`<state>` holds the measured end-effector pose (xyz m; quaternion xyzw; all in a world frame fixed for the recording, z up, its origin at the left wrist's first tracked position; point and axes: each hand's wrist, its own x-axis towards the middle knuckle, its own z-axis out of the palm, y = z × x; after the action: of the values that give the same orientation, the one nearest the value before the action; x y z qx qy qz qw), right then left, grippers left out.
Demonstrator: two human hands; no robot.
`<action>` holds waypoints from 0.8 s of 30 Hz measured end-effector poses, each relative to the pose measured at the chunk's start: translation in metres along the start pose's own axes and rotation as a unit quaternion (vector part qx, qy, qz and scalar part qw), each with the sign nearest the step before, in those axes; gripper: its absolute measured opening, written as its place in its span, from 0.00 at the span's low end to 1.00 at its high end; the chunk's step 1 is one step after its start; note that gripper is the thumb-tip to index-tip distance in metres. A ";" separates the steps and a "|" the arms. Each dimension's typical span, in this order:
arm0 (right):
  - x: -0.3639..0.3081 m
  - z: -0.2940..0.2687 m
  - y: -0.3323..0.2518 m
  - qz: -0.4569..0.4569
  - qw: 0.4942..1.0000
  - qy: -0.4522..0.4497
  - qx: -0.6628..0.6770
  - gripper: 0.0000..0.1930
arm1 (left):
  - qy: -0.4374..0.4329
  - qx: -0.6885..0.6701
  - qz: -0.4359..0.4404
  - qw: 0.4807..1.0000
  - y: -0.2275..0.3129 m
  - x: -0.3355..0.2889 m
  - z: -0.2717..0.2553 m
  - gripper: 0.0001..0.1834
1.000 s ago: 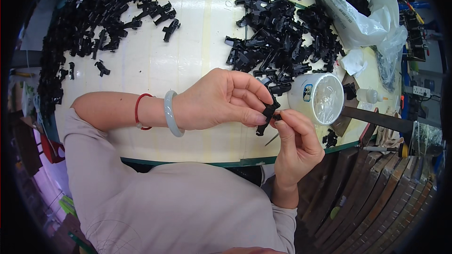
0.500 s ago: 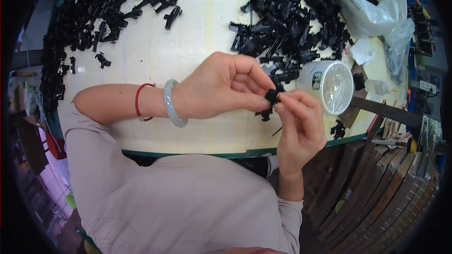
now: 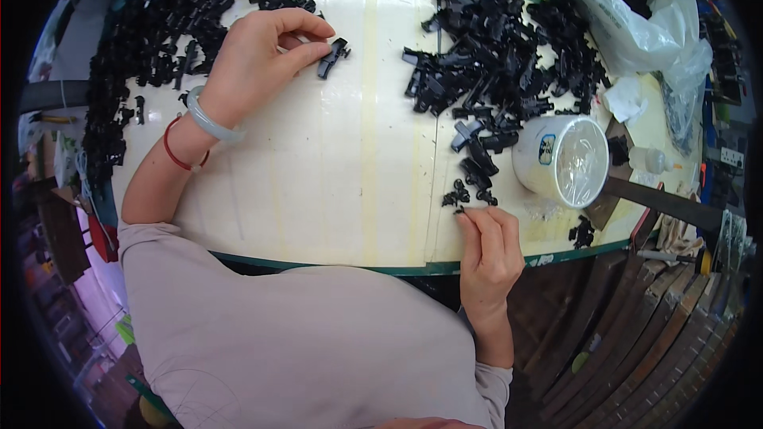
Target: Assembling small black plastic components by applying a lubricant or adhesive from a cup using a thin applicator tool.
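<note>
My left hand reaches out over the cream table toward the far left. Its thumb and fingers pinch a black plastic part just above the tabletop, beside the big left heap of black parts. That wrist wears a pale bangle and a red cord. My right hand rests near the table's front edge, and its thumb and forefinger close on a small black piece. More small black pieces lie just beyond the fingertips.
A second heap of black parts covers the far middle-right. A white tub with a clear film lid stands right of my right hand. A clear plastic bag of black parts sits at the far right, above a small white bottle.
Both hands held one black part together at the front. Now my left hand has carried the part off to the far left, and my right hand has dropped to the small pieces.
</note>
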<state>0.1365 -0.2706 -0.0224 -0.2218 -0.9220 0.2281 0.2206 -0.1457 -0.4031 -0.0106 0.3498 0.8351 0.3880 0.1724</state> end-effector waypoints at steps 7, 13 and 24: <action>-0.011 -0.008 0.002 0.081 0.987 0.019 0.138 0.08 | 0.061 0.103 0.219 0.968 0.039 0.015 0.025 0.10; -0.010 -0.032 0.006 0.162 0.922 0.067 0.345 0.10 | -0.035 0.137 0.264 0.954 0.032 0.032 0.044 0.08; 0.036 -0.070 0.029 0.032 0.984 0.162 0.068 0.11 | 0.022 -0.062 0.280 0.958 0.062 0.019 0.045 0.08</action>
<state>0.1519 -0.2061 0.0299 -0.2701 -0.8486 0.2585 0.3743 -0.1058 -0.3368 0.0081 0.5498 0.6813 0.4796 0.0593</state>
